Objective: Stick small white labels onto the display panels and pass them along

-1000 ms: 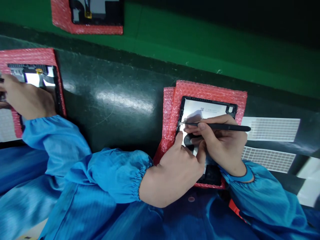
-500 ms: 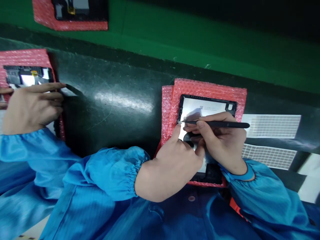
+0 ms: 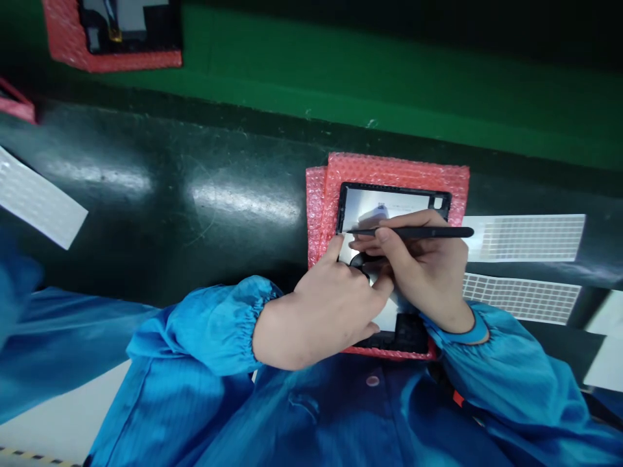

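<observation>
A tablet housing (image 3: 399, 201) with a black frame and silvery inner panel lies on red bubble wrap (image 3: 389, 167). My right hand (image 3: 423, 266) is closed around black tweezers (image 3: 428, 232), their thin tip at the housing's left inner edge. Right beside that tip, my left hand (image 3: 326, 305) presses its outstretched index finger on the same edge. Its other fingers are bent and its thumb stands apart, holding nothing I can see. Both hands cover the middle of the housing.
Right of the housing lie two sticker sheets with small grids, an upper one (image 3: 535, 237) and a lower one (image 3: 525, 298). Another housing (image 3: 131, 26) sits on red bubble wrap at the upper left. A white sheet (image 3: 43, 198) and a co-worker's blue sleeve (image 3: 63, 350) are at left.
The co-worker's hands and the housing by them have gone from view at left, and a white sheet shows there. My hands keep nearly the same place on my housing; the view has shifted slightly.
</observation>
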Motion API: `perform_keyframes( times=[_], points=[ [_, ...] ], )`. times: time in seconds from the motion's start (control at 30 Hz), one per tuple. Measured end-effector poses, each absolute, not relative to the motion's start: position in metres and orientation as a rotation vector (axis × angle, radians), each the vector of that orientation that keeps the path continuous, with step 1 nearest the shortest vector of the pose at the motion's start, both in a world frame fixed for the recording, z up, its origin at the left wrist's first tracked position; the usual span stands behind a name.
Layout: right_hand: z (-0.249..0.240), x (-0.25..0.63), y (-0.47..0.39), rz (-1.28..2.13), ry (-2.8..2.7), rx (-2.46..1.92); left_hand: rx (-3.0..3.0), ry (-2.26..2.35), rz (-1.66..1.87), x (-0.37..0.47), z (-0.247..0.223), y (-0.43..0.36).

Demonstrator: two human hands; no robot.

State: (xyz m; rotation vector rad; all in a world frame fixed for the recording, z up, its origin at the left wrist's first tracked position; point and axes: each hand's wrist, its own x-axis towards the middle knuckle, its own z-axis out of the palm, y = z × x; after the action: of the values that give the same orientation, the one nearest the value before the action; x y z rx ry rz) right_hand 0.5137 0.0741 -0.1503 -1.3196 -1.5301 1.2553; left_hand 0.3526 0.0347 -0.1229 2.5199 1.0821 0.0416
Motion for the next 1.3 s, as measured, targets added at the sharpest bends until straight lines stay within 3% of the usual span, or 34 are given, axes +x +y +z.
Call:
perform_keyframes(
  times=[0.2,0.4,0.6,0.77,1.13,1.3],
  points=[
    [-0.133,0.530,0.070,1.125,-1.304,-1.202,2.514,1.109,0.034,0.359,-0.121,0.036],
    [-0.128,0.606,0.075,0.859,-1.196,-1.211,2.494,1.145,-0.029,0.363,-0.116,0.033],
    [-0.153,0.692,0.053,1.076,-1.396,-1.406,2.472,1.266,0.107,0.371,-0.124,0.022],
    [-0.186,0.707,0.038,1.344,-1.443,-1.448,2.362,1.398,0.261,0.384,-0.132,0.010],
    [-0.204,0.701,0.040,1.320,-1.365,-1.417,2.262,1.677,0.555,0.416,-0.138,-0.016],
    [-0.204,0.702,0.042,1.340,-1.378,-1.397,2.352,1.531,0.714,0.418,-0.139,-0.013]
  ],
)
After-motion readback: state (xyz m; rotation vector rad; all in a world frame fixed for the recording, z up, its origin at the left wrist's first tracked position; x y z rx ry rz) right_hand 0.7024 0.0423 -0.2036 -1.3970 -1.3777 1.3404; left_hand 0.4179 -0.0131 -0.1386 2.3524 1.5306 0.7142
